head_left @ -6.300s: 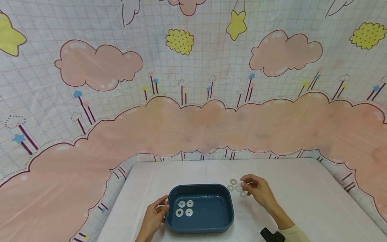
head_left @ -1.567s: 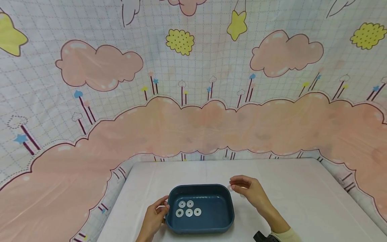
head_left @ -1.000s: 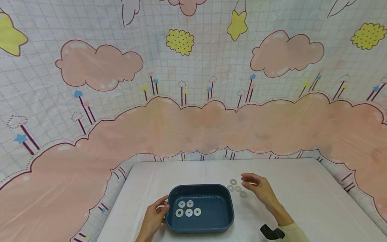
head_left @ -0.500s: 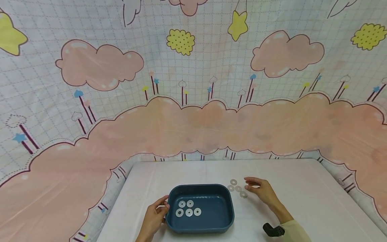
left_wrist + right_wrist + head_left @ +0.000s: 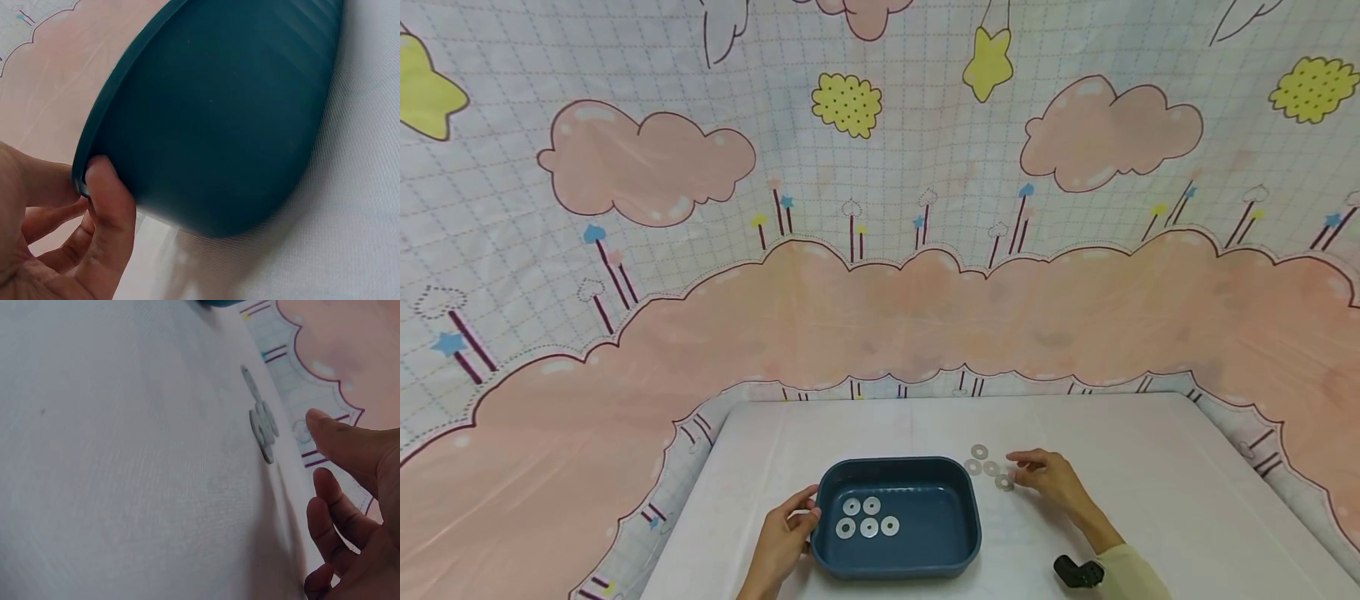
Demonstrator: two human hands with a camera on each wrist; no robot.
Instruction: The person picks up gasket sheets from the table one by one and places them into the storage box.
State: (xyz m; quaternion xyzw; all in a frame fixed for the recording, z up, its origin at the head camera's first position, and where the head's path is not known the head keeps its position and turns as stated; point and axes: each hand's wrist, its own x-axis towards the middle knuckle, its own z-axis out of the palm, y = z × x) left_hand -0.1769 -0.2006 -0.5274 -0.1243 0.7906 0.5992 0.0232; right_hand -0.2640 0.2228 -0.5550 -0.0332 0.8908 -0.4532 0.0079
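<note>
A dark blue rectangular plastic tray (image 5: 934, 521) stands on the white table. My left hand (image 5: 777, 540) pinches the rim at its left end; in the left wrist view the thumb and a finger (image 5: 111, 206) lie on either side of the rim. Several flat metal washers (image 5: 863, 527) lie in the left half of the tray, in two rows. Beyond its right end, several more washers (image 5: 996, 469) are loosely grouped on the table. My right hand (image 5: 1056, 482) hovers just right of that group, thumb and fingers apart with nothing between them, fingertips by the nearest washer.
The white cloth-covered table (image 5: 1120, 450) reaches back to a patterned curtain (image 5: 880, 317) with pink clouds and stars. A black device (image 5: 1077, 572) is on the right wrist, beside a pale yellow sleeve (image 5: 1135, 575).
One more washer lies in the tray than in the oldest frame. My right hand has moved right, off the loose washers, then down beside them. The left hand and tray have stayed still.
</note>
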